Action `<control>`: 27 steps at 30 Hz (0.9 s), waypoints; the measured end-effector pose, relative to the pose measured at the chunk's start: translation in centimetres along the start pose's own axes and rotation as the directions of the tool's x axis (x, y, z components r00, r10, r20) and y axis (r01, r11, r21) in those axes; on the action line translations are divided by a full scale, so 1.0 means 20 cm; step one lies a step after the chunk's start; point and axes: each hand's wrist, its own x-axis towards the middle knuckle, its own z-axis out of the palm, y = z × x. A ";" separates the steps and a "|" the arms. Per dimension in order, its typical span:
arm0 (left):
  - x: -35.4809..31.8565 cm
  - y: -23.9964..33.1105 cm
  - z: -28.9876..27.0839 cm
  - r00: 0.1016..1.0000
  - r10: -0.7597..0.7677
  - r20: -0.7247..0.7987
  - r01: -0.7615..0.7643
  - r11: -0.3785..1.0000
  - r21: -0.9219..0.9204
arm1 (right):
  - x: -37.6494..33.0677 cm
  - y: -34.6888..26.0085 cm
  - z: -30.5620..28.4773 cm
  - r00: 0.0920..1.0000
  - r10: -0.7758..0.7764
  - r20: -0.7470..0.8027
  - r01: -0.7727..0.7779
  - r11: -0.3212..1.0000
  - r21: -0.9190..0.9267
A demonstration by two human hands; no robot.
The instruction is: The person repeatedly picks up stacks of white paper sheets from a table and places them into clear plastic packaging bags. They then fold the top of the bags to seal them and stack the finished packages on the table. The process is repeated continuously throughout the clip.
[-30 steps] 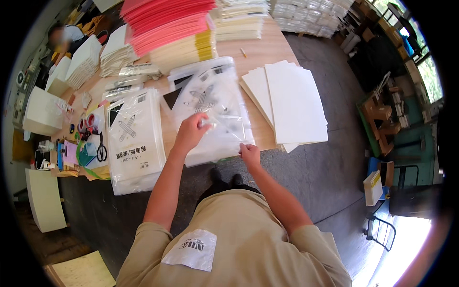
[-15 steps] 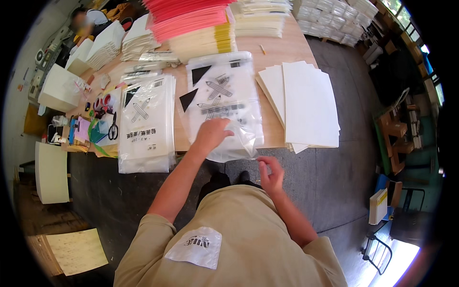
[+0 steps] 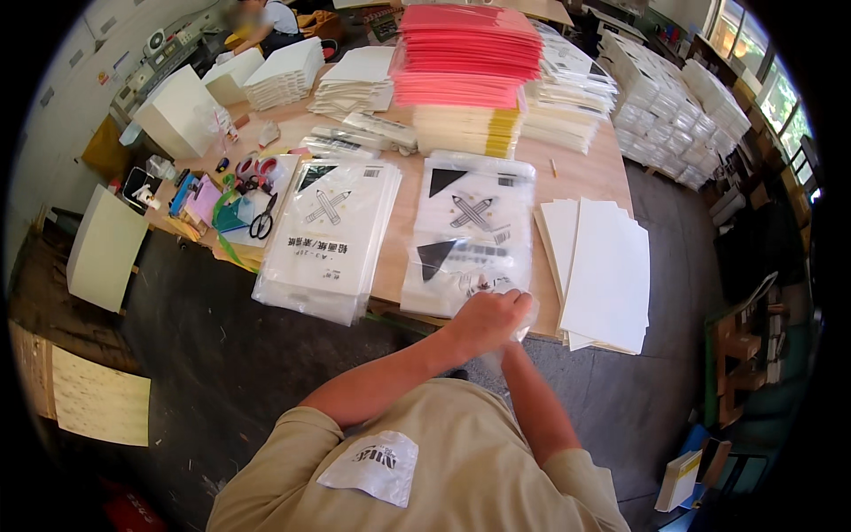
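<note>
A clear printed plastic bag [image 3: 434, 257] with a black corner and pencil drawings lies slanted over a stack of similar printed bags [image 3: 479, 191] in front of me. Its near right end is bunched up at the table edge. My left hand [image 3: 490, 323] is closed on this crumpled end. Close against it, my right hand [image 3: 514, 353] is mostly covered by the left hand and the plastic; its fingers are hidden. Just right of the hands lies a stack of white paper sheets [image 3: 607, 275]. To the left is a pile of bags filled with white sheets [image 3: 332, 239].
Tall pink and cream stacks [image 3: 465, 62] stand at the back of the wooden table [image 3: 399, 266]. Black scissors [image 3: 262, 217], tape rolls and small supplies crowd its left side. Wrapped packs [image 3: 660, 111] are piled beyond it at right. Another person [image 3: 266, 27] sits far left.
My left hand has moved right to meet my right hand, and the bag's near end has gone from spread out to bunched. The view has shifted, showing more of the table's far side.
</note>
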 end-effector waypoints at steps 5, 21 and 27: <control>-0.05 0.10 -0.06 0.999 0.042 0.026 -0.043 0.999 0.029 | 0.18 -0.14 0.06 0.996 0.032 -0.086 -0.025 0.997 0.078; -0.21 0.23 -0.05 0.993 0.108 0.040 -0.110 0.992 0.057 | 0.48 -0.25 0.04 0.980 0.010 -0.201 0.017 0.991 0.132; -0.20 0.22 -0.07 0.987 0.139 0.077 -0.146 0.984 0.099 | 0.49 -0.26 0.04 0.976 0.008 -0.217 0.022 0.990 0.139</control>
